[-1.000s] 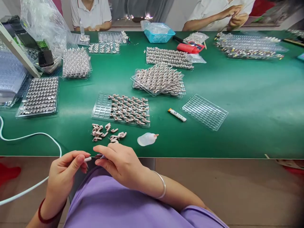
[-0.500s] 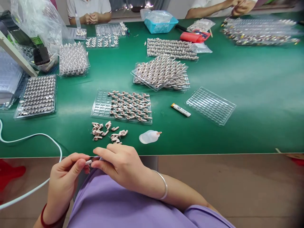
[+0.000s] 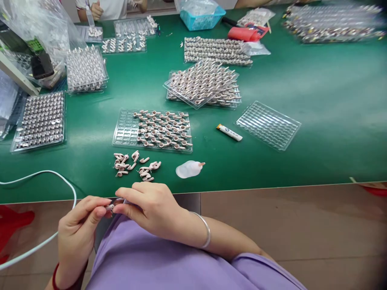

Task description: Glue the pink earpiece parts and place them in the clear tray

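Observation:
Just in front of the table edge my two hands meet, fingertip to fingertip. My left hand (image 3: 80, 225) is closed in a pinch on a small pale earbud shell (image 3: 109, 207), mostly covered by the fingers. The thumb and fingers of my right hand (image 3: 154, 209) press together around a thin, dark, shiny thing (image 3: 118, 201) touching the shell; its kind is unclear. Loose earbud shells (image 3: 121, 165) lie in a small heap beyond the hands. Behind them, a clear tray (image 3: 125, 129) is partly filled with rows of similar shells (image 3: 163, 129).
A squeeze bottle (image 3: 189, 169) lies right of the heap, with a white tube (image 3: 229, 132) and a clear tray (image 3: 269, 125) farther right. Stacked filled trays (image 3: 201, 84) stand behind. Trays of metallic parts (image 3: 42, 119) are at left. A white cable (image 3: 65, 177) loops over the edge.
The view has shifted slightly, so the table things sit a little higher and further left. My hands keep the same grip. Across the table, a person's hands have moved apart.

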`<state>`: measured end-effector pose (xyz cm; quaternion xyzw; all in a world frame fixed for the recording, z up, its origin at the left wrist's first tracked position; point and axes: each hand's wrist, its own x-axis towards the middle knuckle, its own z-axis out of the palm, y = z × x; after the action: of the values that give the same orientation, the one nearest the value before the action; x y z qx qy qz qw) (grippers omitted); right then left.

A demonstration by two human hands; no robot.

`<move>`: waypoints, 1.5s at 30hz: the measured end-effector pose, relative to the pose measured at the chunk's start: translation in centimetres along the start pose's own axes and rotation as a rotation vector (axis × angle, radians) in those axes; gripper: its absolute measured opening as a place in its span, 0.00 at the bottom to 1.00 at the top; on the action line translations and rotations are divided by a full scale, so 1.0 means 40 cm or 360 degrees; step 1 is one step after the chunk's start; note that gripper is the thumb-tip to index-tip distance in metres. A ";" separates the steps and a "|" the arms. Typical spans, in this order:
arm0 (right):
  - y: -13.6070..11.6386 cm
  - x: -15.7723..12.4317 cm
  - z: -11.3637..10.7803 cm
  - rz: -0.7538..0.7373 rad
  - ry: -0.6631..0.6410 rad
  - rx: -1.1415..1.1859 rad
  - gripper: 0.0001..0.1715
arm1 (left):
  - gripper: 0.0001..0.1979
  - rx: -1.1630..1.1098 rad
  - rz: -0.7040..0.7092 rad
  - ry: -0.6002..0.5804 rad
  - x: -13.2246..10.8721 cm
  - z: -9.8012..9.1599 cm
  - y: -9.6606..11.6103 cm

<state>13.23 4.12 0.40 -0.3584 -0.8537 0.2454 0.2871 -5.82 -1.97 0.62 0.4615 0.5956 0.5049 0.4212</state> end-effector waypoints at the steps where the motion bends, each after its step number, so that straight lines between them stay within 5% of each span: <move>1: 0.000 0.000 0.001 -0.0002 0.0001 0.0010 0.25 | 0.05 0.0007 0.0007 -0.0002 0.000 0.000 -0.002; 37: 0.008 -0.009 0.013 0.0015 -0.0010 0.0167 0.21 | 0.07 0.0089 0.0141 -0.0119 -0.005 -0.014 -0.029; 45: 0.012 -0.010 0.015 -0.0116 0.0180 0.0016 0.25 | 0.06 0.0133 0.0144 -0.0159 -0.003 -0.014 -0.017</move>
<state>13.29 4.00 -0.43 -0.3390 -0.8474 0.2184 0.3455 -6.44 -2.25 0.03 0.5297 0.5729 0.4745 0.4075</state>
